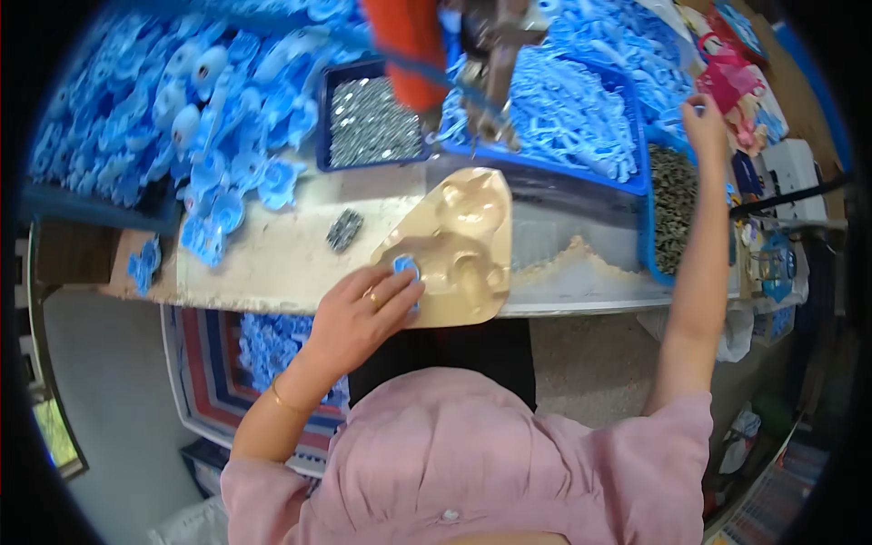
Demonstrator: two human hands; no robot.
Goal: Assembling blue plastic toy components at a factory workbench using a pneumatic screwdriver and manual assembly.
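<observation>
Near the front edge of the worktable, my left hand [368, 304] is closed round a small blue plastic piece [406, 265], partly hidden by the fingers. It rests over the left side of a glossy tan moulded holder [472, 245] with rounded hollows and raised shapes. My right hand [705, 127] is stretched out to the far right, above a blue bin of small grey-brown parts [672, 191]. Its fingertips are pinched together, and I cannot make out what is between them. Close by on the left lies a small pile of shiny metal pieces [344, 230].
Blue moulded parts [209, 100] are heaped at the left. Behind the holder stand a dark blue tray of metal pieces [372, 118] and a blue bin of thin blue parts [572, 113]. An orange and metal tool [409, 54] hangs overhead. A striped container [209, 363] sits below the table.
</observation>
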